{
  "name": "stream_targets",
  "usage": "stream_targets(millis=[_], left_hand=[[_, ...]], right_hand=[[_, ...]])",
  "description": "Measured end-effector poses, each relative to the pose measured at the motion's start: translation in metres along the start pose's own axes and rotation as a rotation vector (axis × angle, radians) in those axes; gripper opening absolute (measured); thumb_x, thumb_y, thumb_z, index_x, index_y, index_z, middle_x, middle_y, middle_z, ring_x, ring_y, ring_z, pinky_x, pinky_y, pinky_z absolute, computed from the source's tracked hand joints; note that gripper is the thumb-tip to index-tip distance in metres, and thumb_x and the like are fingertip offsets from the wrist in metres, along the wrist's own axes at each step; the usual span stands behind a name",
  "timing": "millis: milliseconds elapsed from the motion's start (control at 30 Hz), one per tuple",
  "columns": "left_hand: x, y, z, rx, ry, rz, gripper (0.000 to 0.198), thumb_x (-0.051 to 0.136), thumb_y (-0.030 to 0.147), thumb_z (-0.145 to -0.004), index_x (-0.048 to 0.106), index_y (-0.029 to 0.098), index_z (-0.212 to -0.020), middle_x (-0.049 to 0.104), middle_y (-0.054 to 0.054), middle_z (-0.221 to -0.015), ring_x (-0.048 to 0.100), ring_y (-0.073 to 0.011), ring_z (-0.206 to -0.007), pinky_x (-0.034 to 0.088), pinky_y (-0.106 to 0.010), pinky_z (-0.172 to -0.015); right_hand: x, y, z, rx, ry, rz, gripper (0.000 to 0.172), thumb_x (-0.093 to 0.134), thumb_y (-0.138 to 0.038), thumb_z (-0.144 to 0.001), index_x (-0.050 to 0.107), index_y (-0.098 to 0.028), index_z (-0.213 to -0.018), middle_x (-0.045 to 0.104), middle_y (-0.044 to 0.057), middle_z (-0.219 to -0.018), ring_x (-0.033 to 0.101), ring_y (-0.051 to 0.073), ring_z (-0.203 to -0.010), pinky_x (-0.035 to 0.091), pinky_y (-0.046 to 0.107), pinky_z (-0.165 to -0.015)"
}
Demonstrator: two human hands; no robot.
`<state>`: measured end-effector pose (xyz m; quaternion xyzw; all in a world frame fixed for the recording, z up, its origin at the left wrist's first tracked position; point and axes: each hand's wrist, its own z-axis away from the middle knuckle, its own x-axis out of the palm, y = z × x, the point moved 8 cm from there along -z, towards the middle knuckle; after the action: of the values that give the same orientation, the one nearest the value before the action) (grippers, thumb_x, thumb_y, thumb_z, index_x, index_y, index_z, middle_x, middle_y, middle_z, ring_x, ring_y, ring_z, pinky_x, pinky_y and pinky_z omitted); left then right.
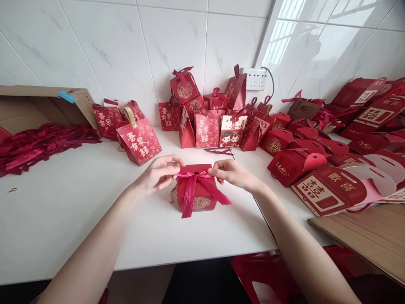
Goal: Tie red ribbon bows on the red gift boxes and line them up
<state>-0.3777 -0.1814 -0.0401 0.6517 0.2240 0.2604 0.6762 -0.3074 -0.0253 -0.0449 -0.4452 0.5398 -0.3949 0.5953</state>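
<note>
A small red gift box (201, 203) with a round gold pattern stands upright on the white table in front of me. Across its top front lies a crimson satin ribbon (191, 192) tied in a bow, its two tails hanging down and outward. My left hand (160, 172) pinches the bow's left loop between thumb and fingers. On the other side my right hand (230, 172) pinches the right loop near the box's upper corner. A twisted gold cord (172, 193) shows at the box's left side, partly hidden.
Finished-looking red gift boxes (207, 128) stand along the tiled wall, with a power strip (254, 79) behind. Folded red boxes (332, 190) crowd the right. At left, loose ribbons (50, 145) spill from a cardboard box (47, 101). A tilted red bag-shaped box (139, 141) stands nearby.
</note>
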Motion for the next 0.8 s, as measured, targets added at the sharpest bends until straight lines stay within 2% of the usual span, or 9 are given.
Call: stream_targets(millis=[100, 200, 300, 433, 533, 633, 733, 800], left_hand=[[-0.004, -0.003, -0.001, -0.030, -0.005, -0.079, 0.019, 0.064, 0.030, -0.069, 0.060, 0.017, -0.082, 0.060, 0.003, -0.049, 0.033, -0.0022, -0.025, 0.014, -0.016, -0.030], [-0.008, -0.004, -0.002, -0.044, 0.036, -0.185, 0.019, 0.065, 0.031, -0.068, 0.060, 0.017, -0.079, 0.060, 0.002, -0.045, 0.037, -0.0048, -0.025, 0.016, -0.017, -0.029], [-0.010, 0.002, -0.002, 0.017, 0.102, -0.224, 0.018, 0.067, 0.030, -0.066, 0.059, 0.016, -0.075, 0.057, 0.003, -0.042, 0.041, -0.0063, -0.027, 0.016, -0.016, -0.029], [-0.015, 0.007, 0.000, 0.091, 0.174, -0.167, 0.021, 0.066, 0.034, -0.063, 0.057, 0.016, -0.069, 0.049, 0.005, -0.039, 0.040, -0.0068, -0.026, 0.014, -0.016, -0.029], [-0.015, 0.003, -0.001, 0.064, 0.162, -0.140, 0.023, 0.065, 0.036, -0.064, 0.056, 0.017, -0.072, 0.051, 0.005, -0.043, 0.040, -0.0068, -0.026, 0.015, -0.016, -0.028], [-0.011, 0.001, -0.002, 0.056, 0.120, -0.190, 0.021, 0.066, 0.034, -0.067, 0.056, 0.017, -0.073, 0.050, 0.006, -0.047, 0.040, -0.0049, -0.029, 0.021, -0.016, -0.030], [-0.006, 0.005, 0.000, 0.106, 0.098, -0.270, 0.017, 0.067, 0.030, -0.069, 0.057, 0.017, -0.075, 0.046, 0.008, -0.047, 0.038, -0.0039, -0.033, 0.025, -0.016, -0.032], [-0.008, 0.010, 0.002, 0.162, 0.138, -0.303, 0.017, 0.068, 0.028, -0.069, 0.058, 0.018, -0.078, 0.047, 0.007, -0.050, 0.039, -0.0039, -0.036, 0.027, -0.016, -0.034]], right_hand=[[0.000, 0.000, 0.000, 0.010, 0.000, 0.005, 0.042, 0.067, -0.054, -0.071, 0.048, -0.018, -0.058, 0.049, -0.005, -0.051, 0.042, 0.008, -0.051, 0.032, 0.022, -0.052], [0.001, 0.002, -0.001, 0.019, -0.002, -0.009, 0.041, 0.067, -0.053, -0.070, 0.048, -0.018, -0.059, 0.049, -0.005, -0.051, 0.042, 0.008, -0.051, 0.031, 0.022, -0.052], [0.000, 0.003, -0.001, 0.005, -0.003, -0.003, 0.040, 0.067, -0.052, -0.071, 0.049, -0.019, -0.060, 0.050, -0.005, -0.051, 0.042, 0.008, -0.051, 0.032, 0.023, -0.052], [0.000, 0.002, -0.002, -0.002, 0.002, -0.006, 0.039, 0.068, -0.051, -0.071, 0.050, -0.018, -0.061, 0.049, -0.005, -0.051, 0.043, 0.008, -0.051, 0.032, 0.022, -0.052], [0.000, 0.002, -0.002, 0.004, 0.004, -0.011, 0.040, 0.068, -0.052, -0.070, 0.049, -0.018, -0.061, 0.048, -0.006, -0.050, 0.043, 0.008, -0.050, 0.032, 0.022, -0.051], [0.000, 0.001, -0.002, 0.006, 0.006, -0.007, 0.040, 0.068, -0.052, -0.070, 0.050, -0.018, -0.061, 0.048, -0.006, -0.051, 0.042, 0.008, -0.050, 0.031, 0.022, -0.051], [0.000, 0.000, -0.002, 0.000, 0.009, -0.003, 0.040, 0.069, -0.052, -0.069, 0.050, -0.017, -0.061, 0.049, -0.005, -0.052, 0.043, 0.008, -0.051, 0.031, 0.022, -0.051], [0.000, 0.000, -0.001, 0.001, 0.007, -0.005, 0.041, 0.069, -0.052, -0.069, 0.050, -0.017, -0.061, 0.048, -0.006, -0.052, 0.043, 0.008, -0.051, 0.030, 0.022, -0.051]])
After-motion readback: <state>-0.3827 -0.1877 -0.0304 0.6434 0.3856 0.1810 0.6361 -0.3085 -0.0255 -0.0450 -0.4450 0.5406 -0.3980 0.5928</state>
